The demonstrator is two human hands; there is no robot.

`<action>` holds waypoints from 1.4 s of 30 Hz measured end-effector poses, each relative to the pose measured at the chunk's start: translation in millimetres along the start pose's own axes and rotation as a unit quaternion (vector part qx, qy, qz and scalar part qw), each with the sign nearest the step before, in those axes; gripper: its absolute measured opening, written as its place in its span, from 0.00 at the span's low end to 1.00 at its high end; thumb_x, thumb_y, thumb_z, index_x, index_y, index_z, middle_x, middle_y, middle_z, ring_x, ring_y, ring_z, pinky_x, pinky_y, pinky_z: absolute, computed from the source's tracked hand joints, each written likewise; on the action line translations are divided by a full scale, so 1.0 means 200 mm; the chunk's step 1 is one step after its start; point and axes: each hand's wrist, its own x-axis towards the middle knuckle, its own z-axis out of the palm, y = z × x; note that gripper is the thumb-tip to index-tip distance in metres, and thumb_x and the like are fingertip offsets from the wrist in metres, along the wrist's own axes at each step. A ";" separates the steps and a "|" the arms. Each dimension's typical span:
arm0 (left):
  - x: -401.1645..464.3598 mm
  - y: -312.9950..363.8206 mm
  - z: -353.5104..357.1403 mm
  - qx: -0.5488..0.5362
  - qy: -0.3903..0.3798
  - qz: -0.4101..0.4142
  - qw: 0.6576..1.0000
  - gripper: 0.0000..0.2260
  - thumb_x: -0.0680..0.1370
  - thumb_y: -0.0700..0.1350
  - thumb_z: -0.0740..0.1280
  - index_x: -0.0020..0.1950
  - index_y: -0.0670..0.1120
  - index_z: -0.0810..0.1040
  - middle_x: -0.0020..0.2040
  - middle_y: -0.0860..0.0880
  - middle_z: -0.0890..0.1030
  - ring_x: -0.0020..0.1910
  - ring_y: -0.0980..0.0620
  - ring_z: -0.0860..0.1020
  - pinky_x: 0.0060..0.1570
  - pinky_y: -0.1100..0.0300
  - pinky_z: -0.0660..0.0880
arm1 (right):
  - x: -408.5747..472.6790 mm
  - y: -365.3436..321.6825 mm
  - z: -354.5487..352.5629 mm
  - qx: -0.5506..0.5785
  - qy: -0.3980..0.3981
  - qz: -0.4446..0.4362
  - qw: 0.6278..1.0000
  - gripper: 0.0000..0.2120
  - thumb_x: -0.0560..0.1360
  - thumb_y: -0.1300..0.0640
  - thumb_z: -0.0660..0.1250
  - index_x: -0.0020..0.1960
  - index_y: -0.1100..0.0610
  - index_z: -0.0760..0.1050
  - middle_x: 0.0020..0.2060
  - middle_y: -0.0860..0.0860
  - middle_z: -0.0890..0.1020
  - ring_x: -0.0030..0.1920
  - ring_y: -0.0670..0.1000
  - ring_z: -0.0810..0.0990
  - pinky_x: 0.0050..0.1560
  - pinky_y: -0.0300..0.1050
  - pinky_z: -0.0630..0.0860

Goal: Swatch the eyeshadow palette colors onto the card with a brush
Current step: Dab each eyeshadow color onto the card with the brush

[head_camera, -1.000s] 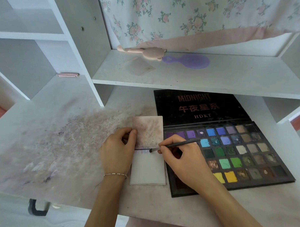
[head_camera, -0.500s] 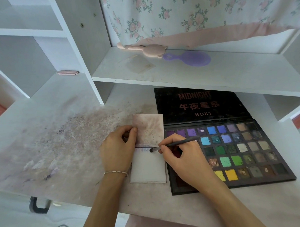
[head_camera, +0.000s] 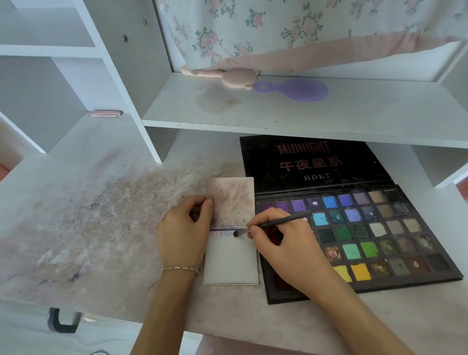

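The right hand [head_camera: 285, 244] pinches a thin dark brush [head_camera: 274, 223] between thumb and fingers, its grip closed on the handle, and the brush tip touches the card [head_camera: 230, 259] near its upper edge, at the end of a faint row of purple-blue swatches. The card lies flat on the stained tabletop [head_camera: 96, 222], just left of the open eyeshadow palette [head_camera: 375, 233], their edges almost touching. The left hand [head_camera: 182, 235] rests on the card's left side; its thumb and fingers grip the lower left corner of a smudged, pinkish-grey sheet [head_camera: 231, 201] that lies above the card and meets its top edge. The palette's black lid [head_camera: 312, 161], printed "MIDNIGHT" and "HDKT", lies open under the white shelf [head_camera: 305, 116]. On that shelf sit a pink hairbrush [head_camera: 224, 75] and a purple hairbrush [head_camera: 296, 90], touching end to end below a floral curtain [head_camera: 301, 21].
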 end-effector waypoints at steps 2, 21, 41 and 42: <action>0.00 0.00 0.00 -0.002 0.001 -0.002 1.000 0.05 0.74 0.48 0.66 0.43 0.51 0.81 0.33 0.57 0.77 0.33 0.63 0.72 0.33 0.68 0.66 | 0.00 0.00 0.00 -0.002 -0.010 0.001 1.000 0.06 0.73 0.57 0.64 0.43 0.46 0.73 0.42 0.47 0.79 0.44 0.42 0.77 0.46 0.33 0.75; 0.00 0.00 0.00 0.000 0.003 0.001 1.000 0.06 0.74 0.48 0.66 0.43 0.50 0.82 0.33 0.57 0.77 0.33 0.60 0.74 0.33 0.68 0.66 | 0.00 0.00 0.00 -0.012 -0.007 0.000 1.000 0.05 0.74 0.57 0.64 0.44 0.46 0.73 0.43 0.47 0.79 0.45 0.42 0.77 0.47 0.32 0.74; 0.00 0.01 0.00 -0.010 -0.001 -0.008 1.000 0.05 0.74 0.47 0.67 0.42 0.49 0.81 0.32 0.57 0.77 0.32 0.61 0.73 0.34 0.66 0.67 | -0.05 0.02 -0.14 0.141 0.162 0.010 0.977 0.10 0.74 0.60 0.63 0.43 0.45 0.77 0.38 0.46 0.83 0.41 0.46 0.81 0.41 0.40 0.78; 0.00 0.01 0.00 -0.010 0.001 -0.007 1.000 0.05 0.74 0.47 0.67 0.42 0.49 0.82 0.31 0.58 0.76 0.32 0.61 0.72 0.34 0.67 0.66 | -0.06 0.03 -0.16 0.137 0.168 0.011 0.976 0.11 0.74 0.62 0.62 0.43 0.46 0.77 0.38 0.46 0.83 0.41 0.45 0.81 0.40 0.38 0.78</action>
